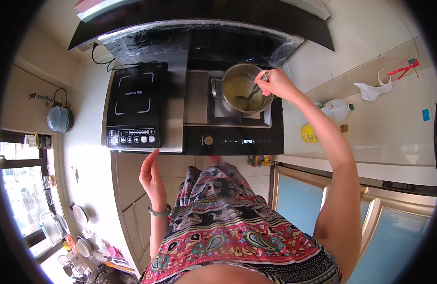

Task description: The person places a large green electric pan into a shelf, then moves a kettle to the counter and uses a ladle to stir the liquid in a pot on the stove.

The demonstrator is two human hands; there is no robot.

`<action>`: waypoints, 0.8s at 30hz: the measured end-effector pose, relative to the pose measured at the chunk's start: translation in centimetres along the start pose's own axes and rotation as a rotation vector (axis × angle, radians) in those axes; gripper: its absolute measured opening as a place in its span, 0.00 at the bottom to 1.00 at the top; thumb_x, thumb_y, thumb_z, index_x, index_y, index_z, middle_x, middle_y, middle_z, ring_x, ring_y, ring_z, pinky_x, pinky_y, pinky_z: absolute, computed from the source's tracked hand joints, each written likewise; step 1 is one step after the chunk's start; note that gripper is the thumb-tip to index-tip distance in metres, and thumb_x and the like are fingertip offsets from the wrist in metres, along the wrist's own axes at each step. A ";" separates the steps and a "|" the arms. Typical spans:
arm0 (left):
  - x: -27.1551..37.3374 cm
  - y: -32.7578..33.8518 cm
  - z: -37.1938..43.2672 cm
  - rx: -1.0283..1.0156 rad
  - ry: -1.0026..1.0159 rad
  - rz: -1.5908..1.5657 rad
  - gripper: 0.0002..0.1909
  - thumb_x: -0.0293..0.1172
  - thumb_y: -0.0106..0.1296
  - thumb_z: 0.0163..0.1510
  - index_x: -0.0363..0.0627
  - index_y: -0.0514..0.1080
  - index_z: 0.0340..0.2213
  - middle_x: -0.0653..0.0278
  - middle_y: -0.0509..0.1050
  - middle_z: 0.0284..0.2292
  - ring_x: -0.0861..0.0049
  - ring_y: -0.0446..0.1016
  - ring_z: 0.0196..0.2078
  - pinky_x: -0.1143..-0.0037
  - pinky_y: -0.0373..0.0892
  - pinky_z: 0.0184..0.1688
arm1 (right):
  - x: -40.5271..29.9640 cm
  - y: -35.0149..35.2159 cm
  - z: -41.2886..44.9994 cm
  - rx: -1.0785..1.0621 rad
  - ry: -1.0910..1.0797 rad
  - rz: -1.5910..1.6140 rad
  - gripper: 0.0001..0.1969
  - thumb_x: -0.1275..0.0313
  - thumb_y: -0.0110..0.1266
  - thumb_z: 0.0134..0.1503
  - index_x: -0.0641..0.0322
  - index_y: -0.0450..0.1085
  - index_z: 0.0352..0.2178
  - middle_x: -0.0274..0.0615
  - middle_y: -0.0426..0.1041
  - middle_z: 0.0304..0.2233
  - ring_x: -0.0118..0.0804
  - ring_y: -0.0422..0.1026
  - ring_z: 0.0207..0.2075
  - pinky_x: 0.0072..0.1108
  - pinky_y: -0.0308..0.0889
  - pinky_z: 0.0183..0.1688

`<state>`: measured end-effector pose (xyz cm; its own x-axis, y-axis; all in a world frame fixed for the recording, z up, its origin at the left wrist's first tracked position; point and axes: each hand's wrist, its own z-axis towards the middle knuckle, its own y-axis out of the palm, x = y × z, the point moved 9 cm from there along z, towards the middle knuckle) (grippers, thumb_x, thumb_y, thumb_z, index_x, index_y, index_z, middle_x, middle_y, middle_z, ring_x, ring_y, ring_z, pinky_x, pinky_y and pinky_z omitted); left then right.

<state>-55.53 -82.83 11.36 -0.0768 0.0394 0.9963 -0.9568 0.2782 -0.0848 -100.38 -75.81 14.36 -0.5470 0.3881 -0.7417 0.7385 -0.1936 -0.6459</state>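
My right hand point(274, 83) grips the handle of a dark ladle point(253, 93) above a steel pot point(217, 88). The ladle's bowl dips into yellowish liquid point(234, 85) inside. This pot stands on the right side of the cooktop point(197, 96), over a burner. My left hand point(151, 174), with a green bangle point(159, 212) at the wrist, holds nothing visible. Its fingertips are by the front edge of the counter, just below a black Joyoung induction cooker point(133, 94); whether they touch the edge I cannot tell.
A range hood point(197, 39) with plastic film hangs behind the cooktop. To the right are a white jug point(335, 109), a yellow bottle point(308, 133) and a paper roll point(384, 76). Bowls point(84, 246) and utensils point(115, 266) lie at the lower left. A control knob point(208, 140) sits in front.
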 end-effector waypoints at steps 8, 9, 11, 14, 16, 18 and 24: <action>0.1 -0.4 -0.1 0.036 -0.021 0.009 0.12 0.30 0.47 0.59 0.40 0.74 0.42 0.59 0.76 0.41 0.73 0.73 0.46 0.77 0.66 0.51 | 8.2 -1.8 -1.1 0.528 0.152 0.419 0.15 0.67 0.54 0.56 0.73 0.70 0.24 0.45 0.74 0.18 0.31 0.75 0.17 0.19 0.71 0.20; 0.1 -0.4 -0.1 0.036 -0.021 0.010 0.12 0.30 0.47 0.59 0.40 0.74 0.42 0.59 0.76 0.41 0.73 0.73 0.46 0.77 0.66 0.51 | 8.4 -1.8 -2.2 0.554 0.167 0.423 0.15 0.67 0.54 0.56 0.74 0.70 0.24 0.44 0.74 0.17 0.31 0.75 0.17 0.18 0.71 0.20; 0.2 -0.2 -0.1 0.021 -0.027 0.010 0.12 0.26 0.44 0.60 0.35 0.72 0.43 0.58 0.75 0.42 0.74 0.72 0.46 0.78 0.65 0.52 | 8.5 -2.2 -4.7 0.588 0.204 0.386 0.16 0.67 0.55 0.55 0.73 0.70 0.22 0.43 0.73 0.16 0.31 0.74 0.16 0.18 0.71 0.20; -0.3 0.1 0.0 0.008 -0.034 -0.013 0.12 0.26 0.44 0.60 0.35 0.72 0.42 0.57 0.75 0.42 0.74 0.72 0.46 0.78 0.65 0.52 | 8.6 -3.1 -8.2 0.619 0.274 0.339 0.16 0.67 0.56 0.54 0.72 0.71 0.21 0.42 0.73 0.16 0.30 0.74 0.15 0.18 0.71 0.19; -0.6 0.4 0.3 -0.010 -0.021 -0.021 0.12 0.25 0.44 0.60 0.35 0.72 0.42 0.58 0.75 0.42 0.75 0.72 0.46 0.79 0.65 0.52 | 8.3 -3.4 -9.1 0.657 0.276 0.366 0.15 0.67 0.56 0.54 0.70 0.70 0.19 0.41 0.73 0.15 0.29 0.73 0.15 0.17 0.70 0.19; -0.4 0.8 0.4 -0.027 -0.007 -0.031 0.12 0.25 0.45 0.60 0.35 0.73 0.42 0.58 0.75 0.42 0.75 0.72 0.46 0.79 0.65 0.52 | 8.7 -3.4 -8.9 0.713 0.241 0.347 0.15 0.68 0.56 0.54 0.69 0.69 0.18 0.40 0.72 0.15 0.27 0.72 0.14 0.17 0.69 0.18; 0.6 1.8 0.7 -0.065 -0.003 -0.055 0.11 0.24 0.45 0.59 0.35 0.73 0.42 0.59 0.76 0.41 0.77 0.72 0.46 0.79 0.65 0.52 | 7.6 1.1 -5.0 0.600 0.088 0.431 0.14 0.66 0.57 0.54 0.70 0.72 0.24 0.36 0.72 0.16 0.24 0.72 0.17 0.14 0.68 0.21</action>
<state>-57.51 -82.97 11.80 -0.0254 0.0190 0.9995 -0.9394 0.3415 -0.0304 -101.79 -68.60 8.90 -0.2053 0.2320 -0.9508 0.5247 -0.7940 -0.3071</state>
